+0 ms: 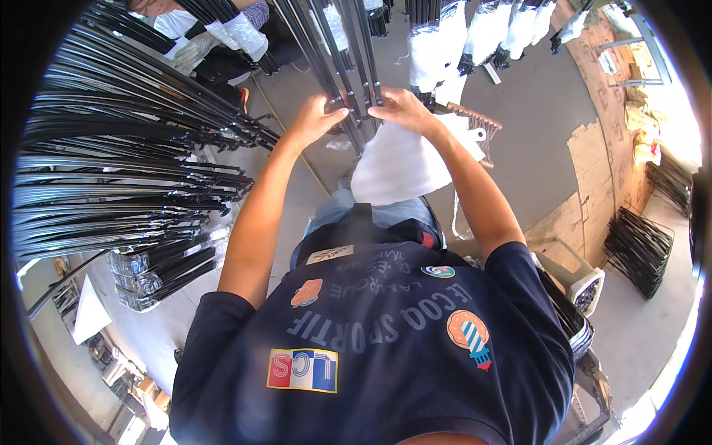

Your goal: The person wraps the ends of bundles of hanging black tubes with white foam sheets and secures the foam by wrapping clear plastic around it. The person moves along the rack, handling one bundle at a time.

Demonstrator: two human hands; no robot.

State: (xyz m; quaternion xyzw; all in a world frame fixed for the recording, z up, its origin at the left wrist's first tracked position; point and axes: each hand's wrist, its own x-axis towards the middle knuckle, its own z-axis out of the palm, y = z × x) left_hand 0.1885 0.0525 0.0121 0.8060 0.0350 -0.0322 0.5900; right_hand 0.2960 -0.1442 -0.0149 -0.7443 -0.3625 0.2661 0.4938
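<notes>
Before me, several long black metal rods (pixel 356 61) run from the top of the view down between my hands. My left hand (pixel 321 118) and my right hand (pixel 401 111) grip them from either side, thumbs pointing inward. Which rods each hand holds is partly hidden by the fingers. A white foam sheet (pixel 397 167) hangs below my right hand and over my lap, beside the rods' lower ends. Left and right are as seen in the picture.
Many black rods (pixel 139 167) stick out on the left. A co-worker's gloved hand (pixel 194 51) is at the upper left. Rod bundles with white wrapping (pixel 431 55) stand ahead. A plastic bin (pixel 587 292) and a black rod stack (pixel 639 250) are on the right.
</notes>
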